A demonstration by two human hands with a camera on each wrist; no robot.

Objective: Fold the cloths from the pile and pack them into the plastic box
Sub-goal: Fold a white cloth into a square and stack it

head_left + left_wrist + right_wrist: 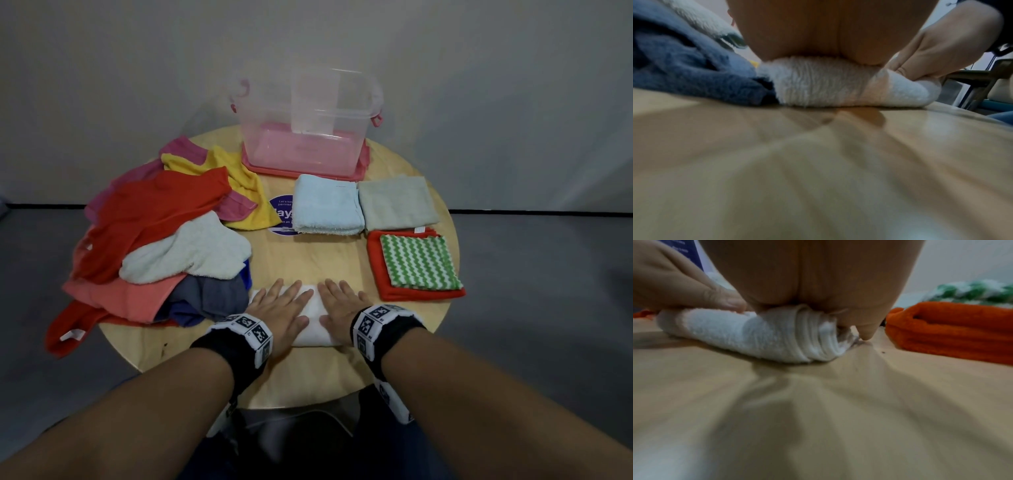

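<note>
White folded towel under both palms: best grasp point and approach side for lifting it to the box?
Probably take the white towel by its two short ends, one hand from each side, fingers slid under and thumbs on top. It lies flat in several layers, with loose layered edges at the end by the right hand; the left hand presses the other end. Pinching both keeps the fold closed.

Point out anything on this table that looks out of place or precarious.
A red cloth from the unfolded pile droops over the round table's left edge. The plastic box sits on its pink lid.
</note>
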